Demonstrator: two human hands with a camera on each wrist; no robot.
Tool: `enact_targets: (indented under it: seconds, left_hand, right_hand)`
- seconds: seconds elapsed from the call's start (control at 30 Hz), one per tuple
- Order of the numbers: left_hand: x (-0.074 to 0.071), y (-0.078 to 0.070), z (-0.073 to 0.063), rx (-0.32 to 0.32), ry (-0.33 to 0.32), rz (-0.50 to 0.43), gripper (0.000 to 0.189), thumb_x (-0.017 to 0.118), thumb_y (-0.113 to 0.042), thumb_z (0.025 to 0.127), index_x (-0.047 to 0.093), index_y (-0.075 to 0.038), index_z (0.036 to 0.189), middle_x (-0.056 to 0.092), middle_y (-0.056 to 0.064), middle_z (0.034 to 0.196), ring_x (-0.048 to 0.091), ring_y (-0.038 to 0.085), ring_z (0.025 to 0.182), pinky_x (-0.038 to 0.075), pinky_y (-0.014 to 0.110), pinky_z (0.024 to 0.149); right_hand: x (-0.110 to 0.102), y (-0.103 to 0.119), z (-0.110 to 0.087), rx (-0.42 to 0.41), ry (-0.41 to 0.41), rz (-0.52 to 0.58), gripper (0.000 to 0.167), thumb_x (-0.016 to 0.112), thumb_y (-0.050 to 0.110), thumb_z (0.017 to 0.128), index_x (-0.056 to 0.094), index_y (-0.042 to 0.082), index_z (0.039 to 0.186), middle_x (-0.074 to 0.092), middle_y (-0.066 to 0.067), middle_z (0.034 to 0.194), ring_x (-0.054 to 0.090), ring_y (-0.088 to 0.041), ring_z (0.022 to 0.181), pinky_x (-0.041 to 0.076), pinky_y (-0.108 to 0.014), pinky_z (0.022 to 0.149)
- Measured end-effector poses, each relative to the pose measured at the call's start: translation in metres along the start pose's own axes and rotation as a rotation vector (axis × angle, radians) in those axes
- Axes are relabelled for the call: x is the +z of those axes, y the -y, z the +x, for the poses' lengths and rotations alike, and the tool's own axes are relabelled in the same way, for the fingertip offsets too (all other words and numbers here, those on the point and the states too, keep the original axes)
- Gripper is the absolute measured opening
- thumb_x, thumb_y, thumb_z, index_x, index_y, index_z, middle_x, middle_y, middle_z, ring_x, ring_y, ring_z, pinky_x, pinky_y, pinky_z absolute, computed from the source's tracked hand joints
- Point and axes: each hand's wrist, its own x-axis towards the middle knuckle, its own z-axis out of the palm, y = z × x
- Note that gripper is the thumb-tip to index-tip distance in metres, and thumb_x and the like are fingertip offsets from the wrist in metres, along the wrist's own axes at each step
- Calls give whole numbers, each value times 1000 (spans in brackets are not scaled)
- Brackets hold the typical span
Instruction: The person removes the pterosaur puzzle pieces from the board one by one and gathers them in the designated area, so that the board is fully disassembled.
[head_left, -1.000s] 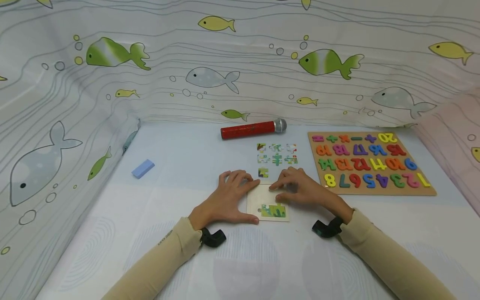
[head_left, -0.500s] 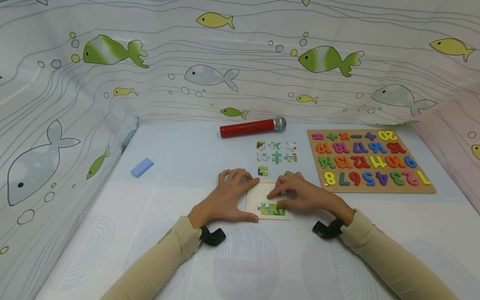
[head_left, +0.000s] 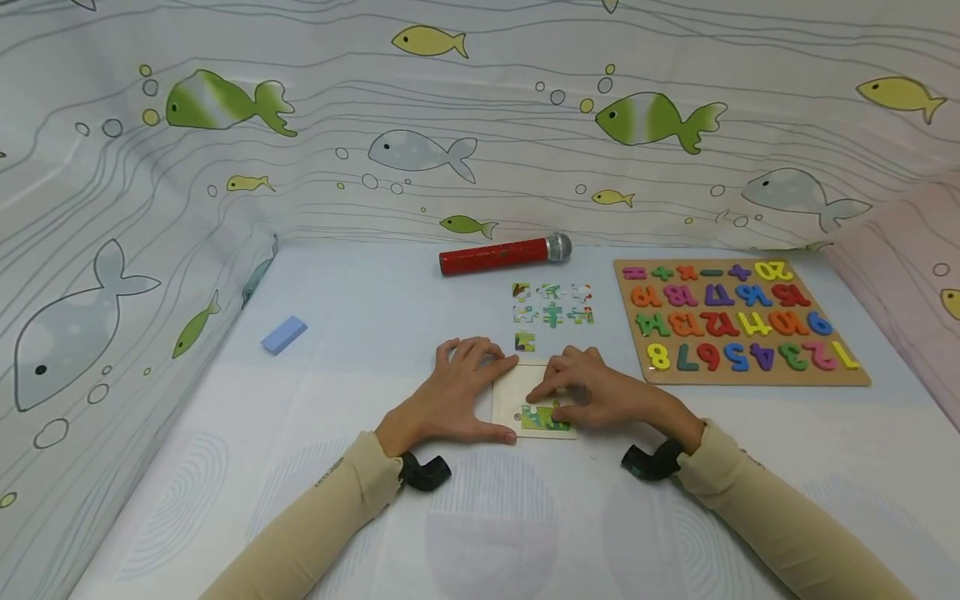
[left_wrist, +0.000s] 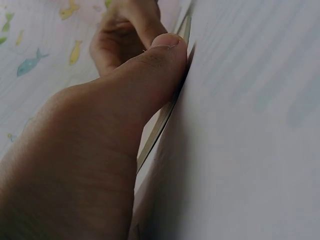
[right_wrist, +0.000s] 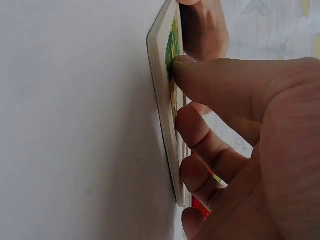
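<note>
A small pale wooden puzzle tray [head_left: 508, 383] lies on the table between both hands. Joined green jigsaw pieces [head_left: 536, 418] sit along its near side. My left hand [head_left: 456, 400] is spread at the tray's left side, index fingertip at the far corner and thumb [left_wrist: 162, 65] on the near one. Over the tray's right part, my right hand [head_left: 592, 390] presses its thumb [right_wrist: 210, 75] on the green pieces. Its index fingertip reaches down just beyond them, and the other fingers bend near the tray's edge. The right hand covers part of the tray.
Several loose jigsaw pieces [head_left: 552, 315] lie in rows beyond the tray. A red microphone [head_left: 495, 257] is farther back. A number board [head_left: 750, 377] with colourful digits lies at right, a blue block [head_left: 284, 335] at left. Fish-printed cloth walls [head_left: 517, 108] enclose the table.
My right hand has shifted slightly nearer and left, its thumb and index coming down to the green pieces. The left hand keeps its place at the tray.
</note>
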Motion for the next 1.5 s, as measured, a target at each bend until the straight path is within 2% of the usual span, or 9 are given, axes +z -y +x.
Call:
enact_targets:
  seconds: [0.5, 0.73, 0.93, 1.2, 1.5]
  left_hand:
    - [-3, -1, 0, -8, 15, -1, 104, 68, -81, 72, 44, -24, 156, 46, 0, 140, 34, 24, 142, 19, 62, 115]
    - [-3, -2, 1, -10, 14, 3, 105, 69, -81, 71, 44, -24, 155, 46, -1, 140, 34, 24, 143, 20, 61, 115]
    - [-2, -1, 0, -10, 14, -6, 104, 68, -81, 71, 45, -24, 155, 46, 0, 139, 34, 25, 142, 19, 62, 115]
    - [-3, -1, 0, -9, 17, 5, 104, 68, -81, 72, 44, -24, 156, 46, 0, 140, 34, 25, 143, 19, 62, 115]
    - [-2, -1, 0, -10, 9, -10, 104, 69, -80, 71, 44, -24, 155, 46, 0, 140, 34, 25, 142, 19, 62, 115]
  right_hand:
    - [7, 7, 2, -12, -13, -12, 43, 70, 9, 85, 76, 32, 120, 59, 9, 98, 39, -12, 89, 20, -39, 80]
    - [8, 9, 2, -16, 0, -71, 46, 70, 11, 86, 73, 34, 125, 57, 8, 98, 36, -12, 88, 19, -39, 79]
    - [9, 11, 1, -50, -2, -119, 47, 69, 12, 86, 72, 36, 126, 55, 7, 96, 34, -12, 85, 18, -39, 76]
    - [7, 11, 2, -30, 18, -77, 44, 68, 12, 89, 72, 36, 125, 56, 8, 98, 36, -11, 88, 19, -39, 78]
    - [6, 15, 1, -14, 32, -14, 42, 71, 10, 91, 69, 34, 125, 65, 13, 109, 42, -11, 96, 22, -39, 82]
